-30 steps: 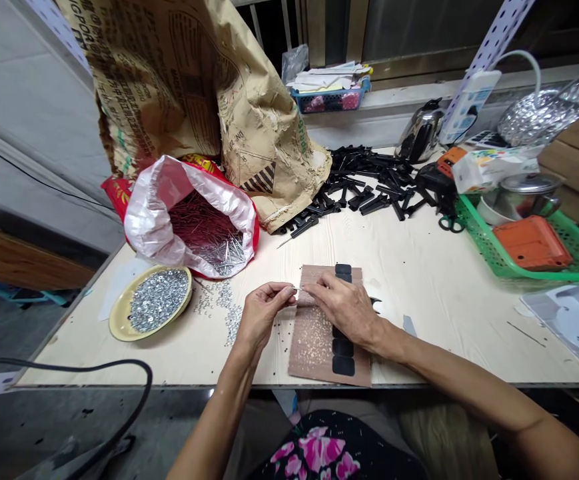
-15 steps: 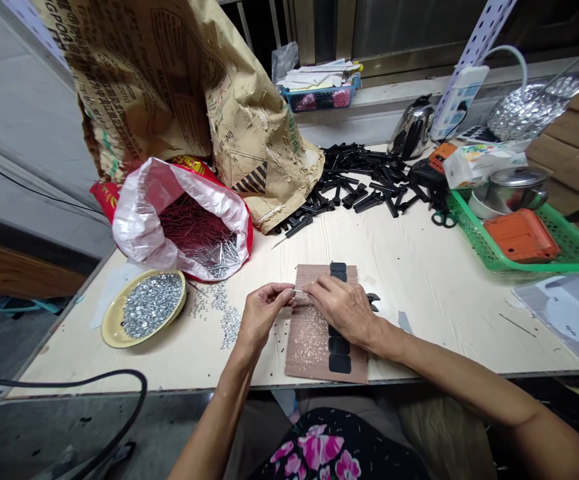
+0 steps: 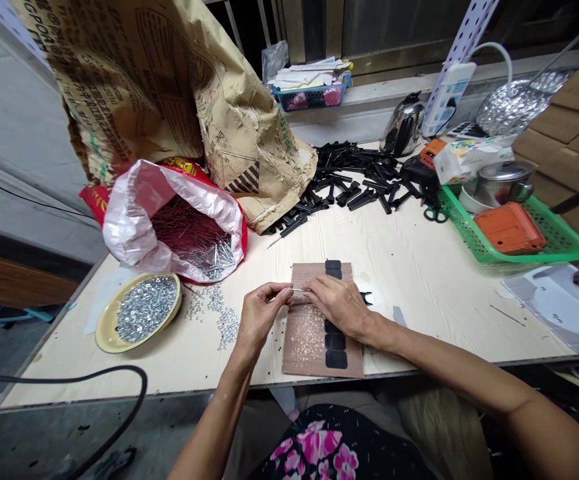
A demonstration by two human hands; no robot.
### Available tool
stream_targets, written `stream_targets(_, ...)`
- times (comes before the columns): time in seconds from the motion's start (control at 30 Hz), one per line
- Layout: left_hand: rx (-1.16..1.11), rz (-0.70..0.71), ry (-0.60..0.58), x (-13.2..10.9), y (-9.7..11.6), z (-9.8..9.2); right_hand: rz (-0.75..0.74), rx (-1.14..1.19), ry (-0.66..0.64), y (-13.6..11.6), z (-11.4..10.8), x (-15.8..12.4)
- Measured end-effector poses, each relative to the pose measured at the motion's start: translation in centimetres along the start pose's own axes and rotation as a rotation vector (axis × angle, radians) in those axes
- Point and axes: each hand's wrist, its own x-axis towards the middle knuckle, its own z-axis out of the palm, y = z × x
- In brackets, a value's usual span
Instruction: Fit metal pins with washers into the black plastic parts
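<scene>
A pale wooden surface (image 3: 419, 280) crowded with sacks and small parts.
A torn brown paper sack (image 3: 169, 87) stands at the back left, with an open plastic bag (image 3: 134, 213) of long pins just in front of it. A heap of black parts (image 3: 359, 177) lies at the centre back and a yellow dish (image 3: 104, 337) of tiny metal pieces near the left edge. Over a brown board (image 3: 309, 340) at the front edge, the left hand (image 3: 259, 317) and right hand (image 3: 339, 303) meet, each with its fingertips pinched shut on one end of a thin metal pin (image 3: 299, 290).
</scene>
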Motion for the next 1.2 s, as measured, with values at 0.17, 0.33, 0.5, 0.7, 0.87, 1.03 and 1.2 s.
stream_targets(0.17, 0.024, 0.012, -0.026, 0.0, 0.2, 0.0, -0.039, -0.066, -0.013, 0.1, -0.2, 0.0)
stream_targets(0.33, 0.025, 0.013, -0.036, 0.0, 0.2, 0.0, -0.033, 0.007, -0.027, 0.2, -0.3, 0.0)
stream_targets(0.5, 0.043, 0.012, -0.027, -0.2, 0.1, 0.2, -0.106, -0.115, -0.005, 0.1, -0.3, -0.4)
stream_targets(0.7, 0.007, 0.0, 0.029, -0.5, 0.2, 0.7, 0.054, 0.103, -0.027, 0.1, -0.6, -0.3)
stream_targets(0.87, -0.043, 0.01, 0.067, -0.7, 0.2, 1.4, 0.093, 0.248, -0.046, 0.2, -0.7, -0.1)
stream_targets(1.03, -0.408, -0.241, -0.032, -0.3, 0.2, 1.7, -0.114, -0.101, 0.058, 0.5, -0.1, -0.4)
stream_targets(1.2, -0.484, -0.333, -0.095, 0.0, 0.1, 1.5, -0.217, -0.151, 0.039, 1.0, -0.6, -0.2)
